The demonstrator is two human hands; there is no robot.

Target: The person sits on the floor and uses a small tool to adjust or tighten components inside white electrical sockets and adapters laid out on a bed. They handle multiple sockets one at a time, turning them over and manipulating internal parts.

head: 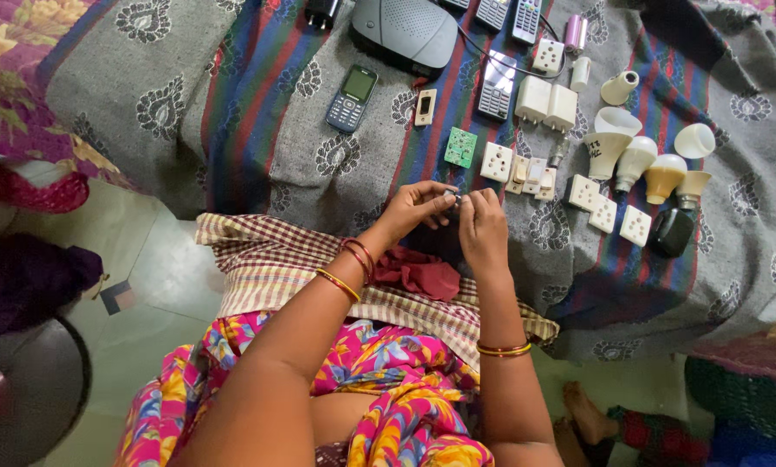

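Note:
My left hand (414, 210) and my right hand (483, 229) meet over the front edge of a grey patterned blanket (319, 164). Between the fingertips of both hands sits a small dark metal part (454, 198); it is too small to identify. Just beyond my hands lie a green circuit board (461, 147) and a white wall socket (496, 162). A dark red cloth (423, 272) rests on my lap under my wrists, on a checked towel (267, 264).
On the blanket lie a dark mobile phone (351, 98), a second phone (496, 86), a grey box-shaped device (404, 33), several white sockets and plugs (609, 212), several bulb parts (634, 160) and a black bottle-like object (672, 232). Someone's foot (587, 411) shows at lower right.

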